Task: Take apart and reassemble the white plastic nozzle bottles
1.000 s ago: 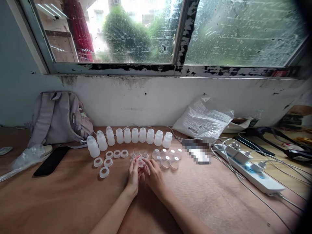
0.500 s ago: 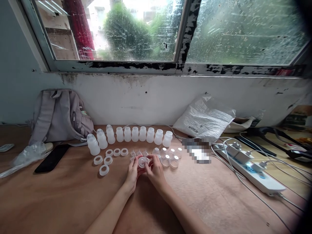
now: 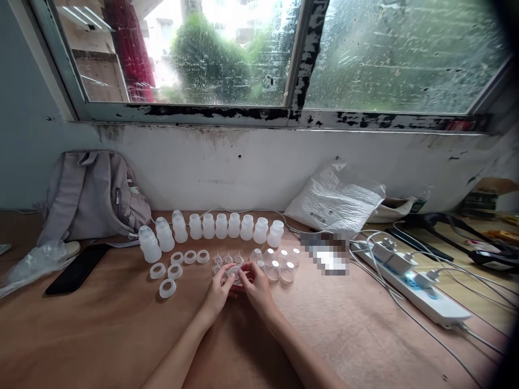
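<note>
Between my two hands is a clear round bottle collar with what looks like a nipple in it [image 3: 234, 273], partly covered by the fingers. My left hand [image 3: 219, 290] closes on its left side. The fingers of my right hand [image 3: 256, 285] pinch it from the right. Just beyond the fingertips stand several clear bottle nipples [image 3: 228, 258]. Several clear domed caps [image 3: 286, 272] lie right of my right hand. To the left, several translucent collar rings [image 3: 167, 288] rest on the table. Frosted bottles [image 3: 221, 226] form a curved row behind; those at the left end wear clear caps.
A grey backpack [image 3: 95, 197], a black phone [image 3: 77, 269] and a crumpled plastic bag [image 3: 38, 265] occupy the left. A silver mailing bag [image 3: 336, 197] leans on the wall. A white power strip [image 3: 433, 300] with plugs and loose cables lies right, beside a blurred-out patch [image 3: 326, 254].
Both hands have tilted the collar, so its round face shows less and the fingers cover more of it. The whole view has shifted slightly.
</note>
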Demonstrator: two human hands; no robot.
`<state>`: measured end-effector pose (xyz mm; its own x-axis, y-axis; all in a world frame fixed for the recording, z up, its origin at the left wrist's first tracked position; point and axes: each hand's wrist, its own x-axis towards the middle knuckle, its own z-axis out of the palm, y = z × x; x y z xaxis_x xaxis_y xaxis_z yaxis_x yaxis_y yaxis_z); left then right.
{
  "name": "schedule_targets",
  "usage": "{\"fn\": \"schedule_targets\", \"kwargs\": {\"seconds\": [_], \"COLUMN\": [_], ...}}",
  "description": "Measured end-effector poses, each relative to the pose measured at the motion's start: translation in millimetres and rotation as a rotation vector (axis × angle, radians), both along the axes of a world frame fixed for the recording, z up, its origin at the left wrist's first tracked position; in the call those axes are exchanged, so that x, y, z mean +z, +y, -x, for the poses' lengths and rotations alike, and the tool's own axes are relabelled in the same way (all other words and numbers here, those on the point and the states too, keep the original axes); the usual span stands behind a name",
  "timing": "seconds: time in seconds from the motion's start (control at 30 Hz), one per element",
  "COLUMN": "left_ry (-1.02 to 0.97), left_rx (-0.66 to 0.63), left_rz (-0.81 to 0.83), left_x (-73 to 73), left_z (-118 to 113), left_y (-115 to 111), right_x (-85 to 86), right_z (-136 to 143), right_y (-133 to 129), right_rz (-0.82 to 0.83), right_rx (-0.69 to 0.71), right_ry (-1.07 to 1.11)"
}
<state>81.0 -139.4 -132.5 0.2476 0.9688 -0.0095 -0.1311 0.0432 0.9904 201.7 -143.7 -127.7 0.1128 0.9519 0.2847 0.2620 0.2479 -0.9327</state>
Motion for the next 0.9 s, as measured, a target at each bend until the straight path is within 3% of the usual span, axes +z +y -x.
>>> {"fn": "schedule_targets", "kwargs": {"seconds": [0.2,0.5,0.7,0.9], "left_ry": [0.133,0.311,0.371,0.362], "left_rx": [0.069,0.109,0.111,0.103], "left_rz": [-0.067,-0.168,-0.218,-0.206], "left_x": [-11.3,-7.5,-5.9,-8.0], "left_z": [-1,-1,0,0], "left_y": [3,-3,-6,-5], "right_x": [-1.2,-9.3,-10.7,-13.2], "right_z": [0,4,4,4], "right_y": [1,2,1,3], "right_rz": [0.050,0.191,0.204,0.136], "right_rx": [0.087,0.116,0.130,0.067], "right_ry": [0.025,0.169,0.220,0.101]}}
